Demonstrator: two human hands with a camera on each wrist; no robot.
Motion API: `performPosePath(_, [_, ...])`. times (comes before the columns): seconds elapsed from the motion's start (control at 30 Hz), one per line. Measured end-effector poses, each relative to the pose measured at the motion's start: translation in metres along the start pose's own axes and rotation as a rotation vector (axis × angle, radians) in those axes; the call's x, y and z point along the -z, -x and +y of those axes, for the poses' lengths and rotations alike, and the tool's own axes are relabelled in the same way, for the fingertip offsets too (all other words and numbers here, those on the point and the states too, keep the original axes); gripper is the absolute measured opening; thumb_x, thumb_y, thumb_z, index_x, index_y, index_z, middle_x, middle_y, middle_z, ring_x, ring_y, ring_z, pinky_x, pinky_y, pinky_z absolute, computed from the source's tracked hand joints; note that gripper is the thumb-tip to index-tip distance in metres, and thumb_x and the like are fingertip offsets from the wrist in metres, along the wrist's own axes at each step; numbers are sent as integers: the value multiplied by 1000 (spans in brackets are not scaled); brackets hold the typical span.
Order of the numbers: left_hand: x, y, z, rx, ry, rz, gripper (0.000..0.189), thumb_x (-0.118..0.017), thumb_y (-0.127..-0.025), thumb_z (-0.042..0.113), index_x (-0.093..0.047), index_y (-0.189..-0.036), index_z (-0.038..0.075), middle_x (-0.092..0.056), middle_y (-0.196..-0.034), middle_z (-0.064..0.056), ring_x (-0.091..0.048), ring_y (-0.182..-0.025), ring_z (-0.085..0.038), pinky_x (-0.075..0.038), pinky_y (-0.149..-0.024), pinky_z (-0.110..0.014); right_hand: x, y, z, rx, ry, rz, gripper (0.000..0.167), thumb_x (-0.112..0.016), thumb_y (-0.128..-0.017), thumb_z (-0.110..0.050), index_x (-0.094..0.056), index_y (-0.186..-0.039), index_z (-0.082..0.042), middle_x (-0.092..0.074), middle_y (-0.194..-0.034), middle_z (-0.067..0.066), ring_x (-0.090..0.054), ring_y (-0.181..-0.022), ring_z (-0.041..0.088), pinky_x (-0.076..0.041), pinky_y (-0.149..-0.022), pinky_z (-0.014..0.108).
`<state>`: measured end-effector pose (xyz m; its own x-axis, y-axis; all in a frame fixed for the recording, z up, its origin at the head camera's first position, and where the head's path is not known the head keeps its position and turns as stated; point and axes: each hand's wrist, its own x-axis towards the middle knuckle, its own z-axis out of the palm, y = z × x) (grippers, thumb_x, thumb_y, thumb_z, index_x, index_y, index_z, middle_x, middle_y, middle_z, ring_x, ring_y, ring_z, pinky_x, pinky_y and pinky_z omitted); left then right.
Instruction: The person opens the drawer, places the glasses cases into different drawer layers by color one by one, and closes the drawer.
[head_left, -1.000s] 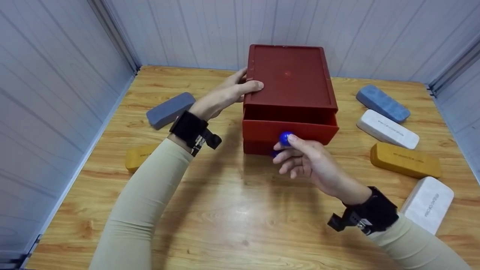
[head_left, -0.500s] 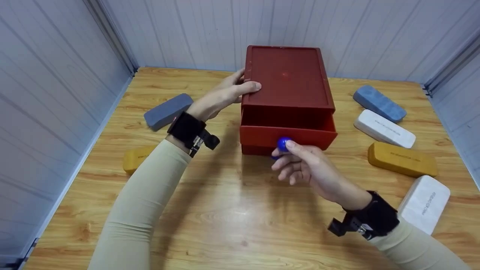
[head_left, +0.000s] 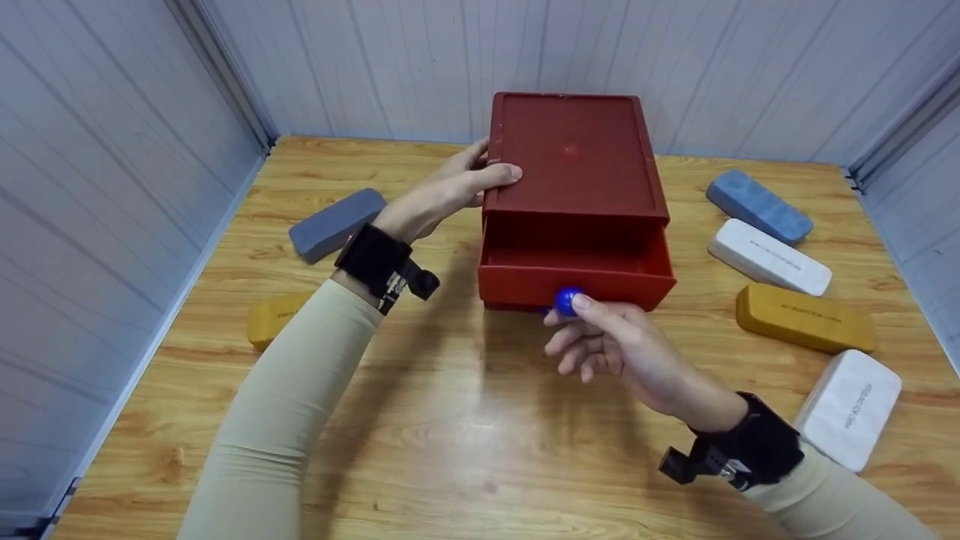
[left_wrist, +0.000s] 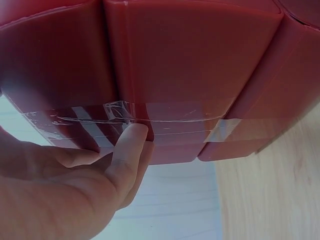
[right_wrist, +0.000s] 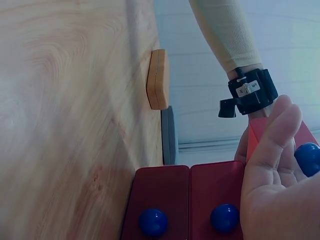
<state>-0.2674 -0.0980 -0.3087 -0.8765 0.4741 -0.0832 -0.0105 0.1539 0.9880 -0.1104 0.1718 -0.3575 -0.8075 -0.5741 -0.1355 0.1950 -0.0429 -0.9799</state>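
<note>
A dark red plastic drawer cabinet [head_left: 570, 150] stands towards the back of the wooden table. Its top drawer [head_left: 517, 285] is pulled part way out, and no contents show inside. My right hand [head_left: 637, 352] pinches that drawer's round blue knob [head_left: 566, 301] between thumb and index finger, the other fingers loose below. My left hand [head_left: 457, 184] braces the cabinet's left side, thumb on the top edge and fingertips against the side, over clear tape [left_wrist: 180, 125]. In the right wrist view, two lower drawers with blue knobs [right_wrist: 153, 222] are closed.
On the left lie a grey-blue block [head_left: 336, 225] and a yellow block [head_left: 277, 319] partly behind the left sleeve. To the right are a blue block [head_left: 759, 206], a yellow block [head_left: 805, 318] and white blocks [head_left: 851, 409]. Pale panel walls [head_left: 420, 67] enclose the table.
The top drawer has slid further out towards me, with my right hand moving along on its knob. My left hand stays at the cabinet's side.
</note>
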Motion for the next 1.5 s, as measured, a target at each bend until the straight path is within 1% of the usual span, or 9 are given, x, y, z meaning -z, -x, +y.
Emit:
performPosePath(0.07, [0,0,1,0,6,2,90,-67,-99,36,-17,-170,10,-49,-153,-11,-60,-131,-22,-50,-111,-38,0,1,0,5,4,-2,42,-43,-116,-37,-70,-122,-4,-79,-99,8,-74,-80,16,-58,-64,23])
performPosePath(0.27, [0,0,2,15,-24,2,97,-68,-99,40,-11,-171,11,-47,-157,-8,-55,-136,-18,-46,-116,-39,-2,4,0,24,-7,-9,42,-43,-116,-34,-69,-122,-2,-79,-99,7,-74,-79,16,-58,-63,23])
performPosePath(0.47, [2,-1,1,-13,7,-8,87,-66,-98,36,-22,-168,12,-50,-152,-10,-60,-131,-23,-50,-110,-39,-4,6,0,17,-28,-22,42,-43,-116,-34,-70,-121,-3,-79,-99,7,-74,-79,15,-58,-64,22])
performPosePath(0.57, [2,0,0,-14,13,-8,85,-66,-98,35,-24,-167,12,-50,-151,-10,-60,-130,-23,-51,-110,-39,-5,7,0,13,-25,-26,41,-43,-116,-34,-71,-120,-5,-79,-99,7,-74,-79,15,-58,-64,22])
performPosePath(0.9, [1,-1,2,-19,10,-7,87,-68,-98,36,-21,-169,12,-50,-149,-11,-61,-129,-22,-51,-109,-38,-8,13,1,-1,7,-15,42,-42,-116,-35,-71,-120,-5,-79,-99,7,-73,-78,15,-57,-63,22])
performPosePath(1.07, [0,-1,2,-12,19,-6,87,-67,-99,34,-21,-169,12,-50,-150,-11,-61,-129,-23,-51,-109,-37,-9,17,2,-7,4,-23,41,-42,-116,-34,-71,-120,-5,-79,-99,7,-73,-78,14,-56,-63,21])
performPosePath(1.3, [0,-1,2,0,9,3,91,-67,-99,36,-17,-170,11,-50,-152,-10,-59,-132,-21,-48,-113,-38,-9,19,2,5,5,-45,41,-41,-116,-33,-72,-120,-7,-79,-99,5,-72,-78,13,-56,-63,21])
performPosePath(1.4, [0,-2,2,-6,24,0,90,-67,-99,34,-17,-170,11,-50,-151,-12,-60,-132,-22,-49,-113,-40,-9,21,2,-1,0,-51,41,-41,-116,-33,-71,-121,-5,-79,-99,4,-72,-78,12,-56,-63,20])
performPosePath(1.5, [-1,-1,2,4,12,2,93,-67,-99,36,-13,-171,11,-49,-153,-11,-58,-134,-21,-46,-116,-40,-10,23,2,-10,0,-51,41,-41,-116,-32,-71,-122,-5,-79,-99,5,-72,-78,12,-56,-63,20])
